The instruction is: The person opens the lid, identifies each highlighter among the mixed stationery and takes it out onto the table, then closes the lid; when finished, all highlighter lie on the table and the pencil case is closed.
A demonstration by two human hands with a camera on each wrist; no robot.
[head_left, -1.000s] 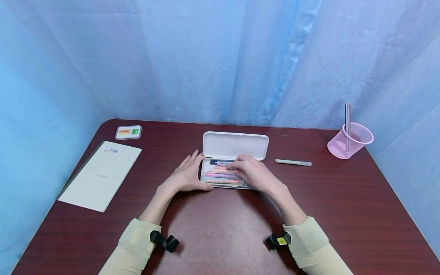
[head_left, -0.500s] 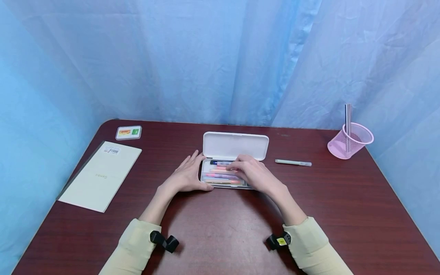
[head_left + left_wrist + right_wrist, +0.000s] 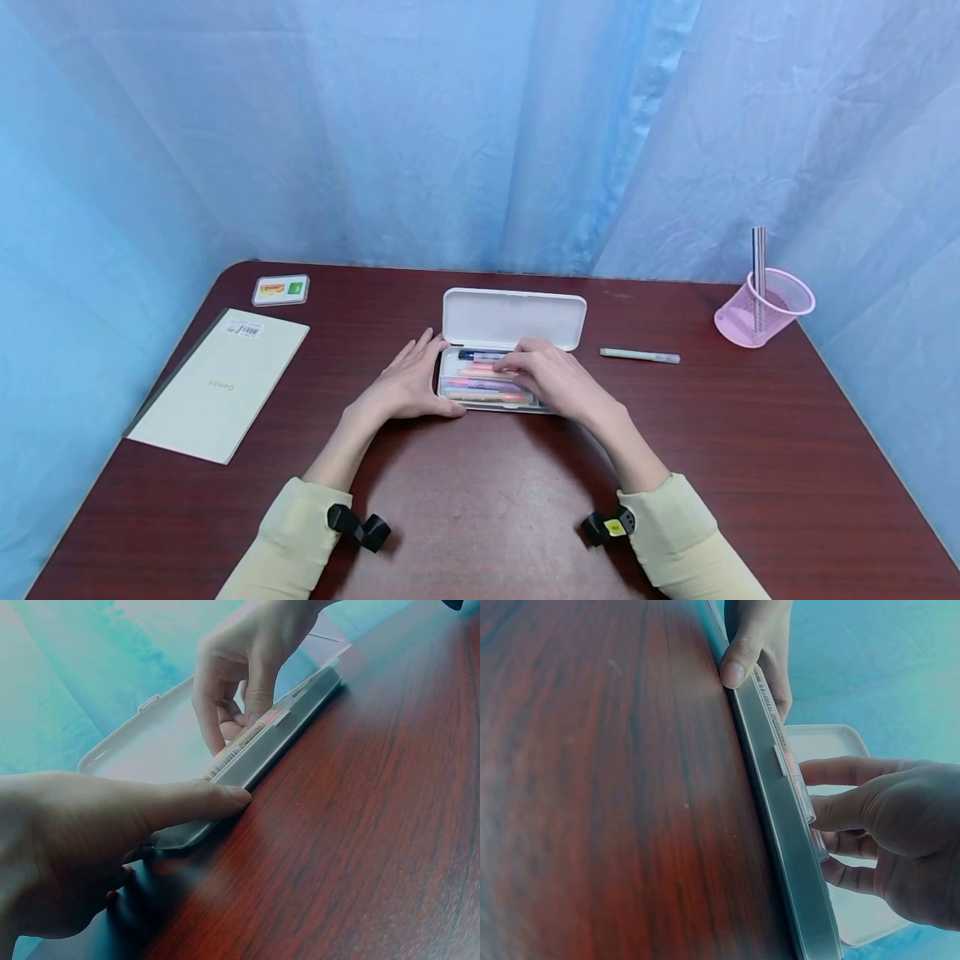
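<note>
An open white pencil case [image 3: 514, 318] lies mid-table with its lid tipped back. Inside are several pens [image 3: 483, 384] with pink, orange and dark blue parts. My left hand [image 3: 405, 385] steadies the case's left end, its thumb along the near edge and its other fingers spread out behind. My right hand [image 3: 558, 379] reaches into the case from the right, fingers bent down, and seems to pinch a pink-tipped pen [image 3: 487, 367] in the far row. In the right wrist view its thumb [image 3: 844, 810] touches the clear end of a pen; the other fingertips are partly hidden.
A pale green pen [image 3: 639, 355] lies right of the case. Farther right, a pink mesh pen holder [image 3: 776, 302] stands tilted in view with striped sticks [image 3: 759, 258] in it. On the left are a cream notebook [image 3: 217, 383] and a small clear box [image 3: 281, 289].
</note>
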